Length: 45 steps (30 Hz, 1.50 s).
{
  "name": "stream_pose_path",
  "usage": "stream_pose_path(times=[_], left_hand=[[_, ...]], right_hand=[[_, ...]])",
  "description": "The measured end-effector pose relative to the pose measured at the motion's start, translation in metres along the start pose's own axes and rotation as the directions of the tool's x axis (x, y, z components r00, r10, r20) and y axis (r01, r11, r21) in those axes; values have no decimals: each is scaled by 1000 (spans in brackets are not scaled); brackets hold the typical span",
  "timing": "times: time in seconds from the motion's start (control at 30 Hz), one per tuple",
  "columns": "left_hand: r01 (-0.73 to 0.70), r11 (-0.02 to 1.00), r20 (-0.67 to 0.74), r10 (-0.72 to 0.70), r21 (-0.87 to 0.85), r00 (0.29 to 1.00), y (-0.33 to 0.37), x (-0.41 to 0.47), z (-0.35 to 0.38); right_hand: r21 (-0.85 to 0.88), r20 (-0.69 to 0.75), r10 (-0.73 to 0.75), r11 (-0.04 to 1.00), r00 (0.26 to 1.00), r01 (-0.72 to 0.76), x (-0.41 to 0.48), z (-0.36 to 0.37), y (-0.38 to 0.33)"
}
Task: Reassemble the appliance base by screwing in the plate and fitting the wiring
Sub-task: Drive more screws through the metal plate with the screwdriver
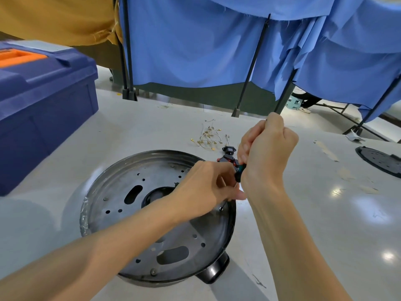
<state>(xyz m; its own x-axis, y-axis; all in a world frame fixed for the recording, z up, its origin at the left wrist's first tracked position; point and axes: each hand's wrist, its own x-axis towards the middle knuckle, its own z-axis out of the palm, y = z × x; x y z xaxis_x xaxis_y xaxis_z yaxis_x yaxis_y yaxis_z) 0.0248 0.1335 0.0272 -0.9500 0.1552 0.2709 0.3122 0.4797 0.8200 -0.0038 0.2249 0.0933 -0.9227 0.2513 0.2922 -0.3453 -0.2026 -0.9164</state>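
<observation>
right hand [267,148] tight around the screwdriver [240,171], left hand [204,190] in a pinch on its shaft over the plate [118,224]

Bright overhead light glares off the table [338,192]; wide-angle edges bend.

A blue toolbox [43,101] with an orange handle [17,57] sits at the counter's [141,127] left end. Behind it, blue cloth [184,44] hangs over black poles [252,66], with yellow cloth [56,18] to the left. Tape scraps [326,151] stick to the counter on the right. A small stool [294,103] shows under the cloth.
</observation>
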Motion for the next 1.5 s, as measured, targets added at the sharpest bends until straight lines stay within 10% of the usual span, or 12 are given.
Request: stream_pose_path(times=[0.43,0.67,0.9,1.07,1.2,1.33,1.5], left_hand=[[7,969,11,-4,-246,1000,6,0,-5],[84,957,213,-24,-278,977,3,1,-17],[53,918,88,-20,-394,996,1,-1,-12],[19,918,74,11,-396,997,3,0,-12],[93,924,231,-5,-371,973,4,4,-22],[144,921,354,-8,-362,935,2,6,-31],[167,893,308,-33,-418,951,-1,2,-29]], right_hand=[[3,331,184,981,926,-195,8,-11,-1],[-108,848,274,927,454,-359,38,-14,-18],[-32,527,102,994,844,-100,13,5,-7],[-25,175,-48,998,983,53,2,5,0],[-14,346,29,1000,938,-25,10,-6,-1],[-84,804,259,941,536,-328,29,-13,-12],[-5,732,181,965,657,-260,17,1,-1]])
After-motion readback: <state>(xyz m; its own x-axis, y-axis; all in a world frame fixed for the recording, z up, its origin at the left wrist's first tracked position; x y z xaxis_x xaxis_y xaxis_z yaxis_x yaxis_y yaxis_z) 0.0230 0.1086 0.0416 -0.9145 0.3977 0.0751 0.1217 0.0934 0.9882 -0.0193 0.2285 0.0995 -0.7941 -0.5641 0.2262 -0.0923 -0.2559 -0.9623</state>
